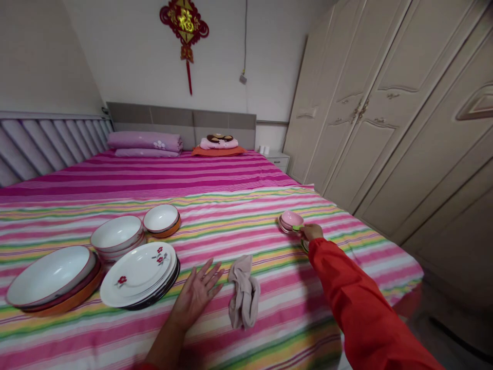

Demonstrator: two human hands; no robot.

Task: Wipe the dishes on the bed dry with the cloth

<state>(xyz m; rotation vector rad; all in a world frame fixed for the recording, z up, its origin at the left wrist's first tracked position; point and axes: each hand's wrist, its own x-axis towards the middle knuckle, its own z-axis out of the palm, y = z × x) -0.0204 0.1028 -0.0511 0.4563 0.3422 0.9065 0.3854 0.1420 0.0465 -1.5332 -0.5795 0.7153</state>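
My left hand (198, 293) rests palm up with its fingers spread, holding nothing. It lies between a stack of white plates (134, 275) with red flowers and a crumpled beige cloth (244, 293). Out to the right, my right hand (313, 232) is closed at the fingertips on a small green piece (297, 227) by the rim of a pink bowl (291, 218). Whether the piece belongs to the bowl I cannot tell. The bowl sits on other small dishes. Partly hidden under my right wrist is another small dish (304, 245).
At left are stacked white bowls (117, 234), a smaller bowl stack (162, 219) and large oval dishes (52, 275). A striped sheet (215, 221) covers the bed. Folded bedding (144, 141) lies by the headboard (173, 121). A wardrobe (370, 139) stands along the right.
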